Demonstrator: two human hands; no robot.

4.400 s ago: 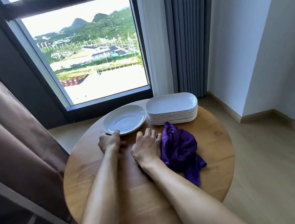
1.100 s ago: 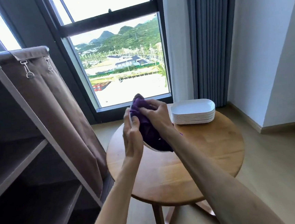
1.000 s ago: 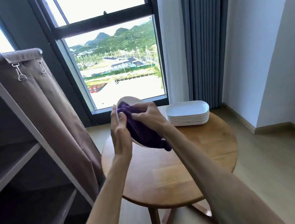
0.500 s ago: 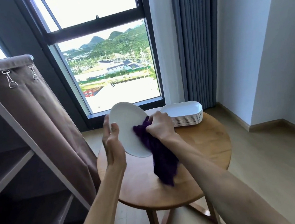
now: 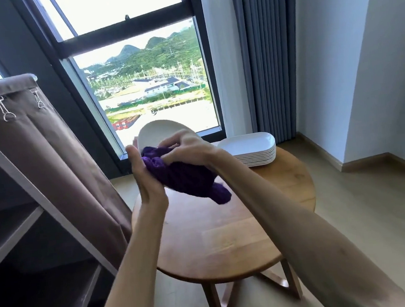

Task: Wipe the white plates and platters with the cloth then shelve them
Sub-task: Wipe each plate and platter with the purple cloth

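A round white plate (image 5: 156, 131) is held up in the air over the table's left side, tilted toward me. My left hand (image 5: 146, 176) grips its left rim. My right hand (image 5: 187, 148) holds a bunched purple cloth (image 5: 186, 175) and presses it on the plate's face, hiding the lower half of the plate. A stack of several white rectangular platters (image 5: 250, 149) sits at the far edge of the round wooden table (image 5: 228, 239).
A dark shelf unit (image 5: 25, 237) with a brown fabric cover (image 5: 54, 151) stands at the left, its shelves open toward me. A window is behind the table, a grey curtain (image 5: 269, 57) and white walls at the right. Wooden floor surrounds the table.
The cloth hung down from the plate's right part half a second ago; now my right hand has swept it left and up across the plate, covering the lower face. My left hand still holds the rim.
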